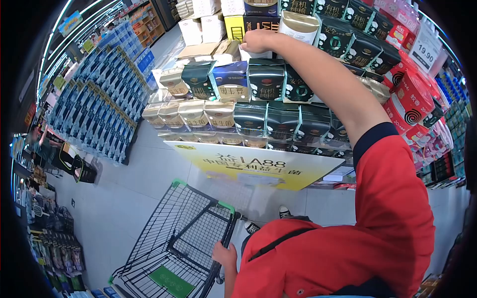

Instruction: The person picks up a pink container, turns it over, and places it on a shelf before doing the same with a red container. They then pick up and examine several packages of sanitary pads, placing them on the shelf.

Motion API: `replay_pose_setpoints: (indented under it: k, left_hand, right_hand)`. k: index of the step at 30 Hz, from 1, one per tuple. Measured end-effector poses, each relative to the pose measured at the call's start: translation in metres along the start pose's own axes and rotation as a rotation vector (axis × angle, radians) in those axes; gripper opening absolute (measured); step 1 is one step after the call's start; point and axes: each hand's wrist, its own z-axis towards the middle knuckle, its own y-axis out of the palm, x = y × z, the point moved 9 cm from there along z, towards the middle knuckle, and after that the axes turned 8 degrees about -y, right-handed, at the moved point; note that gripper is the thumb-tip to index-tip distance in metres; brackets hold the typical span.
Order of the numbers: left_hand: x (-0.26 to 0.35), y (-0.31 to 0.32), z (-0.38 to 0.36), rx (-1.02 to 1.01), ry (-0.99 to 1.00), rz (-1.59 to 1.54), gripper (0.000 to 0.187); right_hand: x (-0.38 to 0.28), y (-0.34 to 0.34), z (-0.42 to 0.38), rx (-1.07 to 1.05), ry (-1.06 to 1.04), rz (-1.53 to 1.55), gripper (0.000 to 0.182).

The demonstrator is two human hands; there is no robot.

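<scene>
My left hand [225, 254] is wrapped round the dark handle of a shopping cart [198, 218], whose wire basket shows nothing inside but its mesh and a green panel [171, 281]. My right hand [257, 41] reaches over the stacked display, its fingers curled at a white pack beside a yellow box [235, 28]; what the fingers hold, if anything, is hidden. In front of that hand stand a dark green pack [267, 82] and a blue pack [232, 84]. Beige packs [193, 113] form the lower row at the left.
A yellow and white sign [248, 166] fronts the display. Red packages [412, 97] and a price card [426, 48] are at the right. Blue stacked goods [102, 102] stand at the left, with a person partly visible beyond a black basket [84, 169].
</scene>
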Motion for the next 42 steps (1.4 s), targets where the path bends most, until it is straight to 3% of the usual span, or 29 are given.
replay_pose_setpoints:
  k: [4, 6, 12, 16, 18, 19, 24, 25, 26, 27, 29, 30, 33, 35, 37, 38, 39, 41, 42]
  left_hand:
    - [0.003, -0.005, -0.006, 0.017, 0.016, -0.007, 0.045]
    - [0.002, -0.005, -0.006, -0.054, -0.046, 0.018, 0.046]
    - [-0.002, -0.002, -0.007, 0.014, 0.017, -0.044, 0.045]
    - [-0.007, -0.001, 0.003, -0.059, -0.044, -0.207, 0.046]
    - [0.013, -0.042, 0.005, 0.231, 0.079, -0.191, 0.045]
    - [0.021, -0.049, 0.011, 0.230, 0.079, -0.188, 0.045]
    - [0.096, -0.098, 0.050, 0.186, 0.162, -0.542, 0.039]
    - [0.114, -0.109, 0.057, 0.188, 0.163, -0.539, 0.039]
    - [0.135, -0.114, 0.064, 0.078, 0.171, -0.693, 0.039]
    - [0.156, -0.119, 0.071, -0.035, 0.177, -0.844, 0.039]
    - [0.202, -0.135, 0.081, -0.165, 0.272, -0.993, 0.044]
    - [0.227, -0.147, 0.084, -0.215, 0.353, -1.037, 0.050]
    - [0.300, -0.188, 0.092, -0.402, 0.550, -1.175, 0.075]
    - [0.340, -0.212, 0.098, -0.460, 0.612, -1.318, 0.104]
    - [0.368, -0.232, 0.103, -0.475, 0.690, -1.474, 0.124]
    - [0.381, -0.240, 0.105, -0.458, 0.731, -1.545, 0.129]
    - [0.387, -0.247, 0.102, -0.442, 0.769, -1.613, 0.134]
    - [0.396, -0.254, 0.083, -0.579, 0.664, -1.700, 0.133]
    - [0.394, -0.236, 0.086, -0.608, 0.710, -1.691, 0.117]
  right_hand:
    - [-0.004, -0.011, -0.002, 0.065, -0.145, 0.036, 0.031]
    - [-0.003, -0.015, -0.007, 0.106, -0.112, 0.001, 0.030]
    - [0.006, -0.034, -0.019, 0.300, -0.016, -0.026, 0.026]
    - [0.007, -0.051, -0.019, 0.395, -0.096, -0.102, 0.024]
    - [0.012, -0.059, -0.020, 0.500, -0.131, -0.117, 0.020]
    - [0.010, -0.066, -0.022, 0.604, -0.176, -0.132, 0.019]
    - [-0.006, -0.120, -0.052, 0.699, -0.237, -0.187, 0.017]
    - [-0.002, -0.128, -0.048, 0.626, -0.286, -0.114, 0.029]
    - [0.001, -0.131, -0.047, 0.551, -0.332, -0.041, 0.046]
    - [0.004, -0.132, -0.051, 0.554, -0.329, -0.038, 0.046]
    - [-0.024, -0.155, -0.095, 0.919, -0.471, -0.105, 0.023]
    - [-0.023, -0.162, -0.106, 0.831, -0.420, 0.111, 0.021]
    - [-0.058, -0.173, -0.147, 0.808, -0.478, 0.064, 0.022]
    - [-0.077, -0.164, -0.163, 0.625, -0.502, 0.082, 0.026]
    - [-0.096, -0.148, -0.193, 0.242, -0.365, 0.337, 0.025]
    - [-0.086, -0.128, -0.183, 0.403, -0.447, 0.298, 0.030]
    - [-0.098, -0.116, -0.194, 0.458, -0.671, 0.360, 0.014]
    - [-0.103, -0.083, -0.201, 0.379, -0.699, 0.617, 0.022]
    - [-0.101, -0.063, -0.200, 0.295, -0.642, 0.689, 0.021]
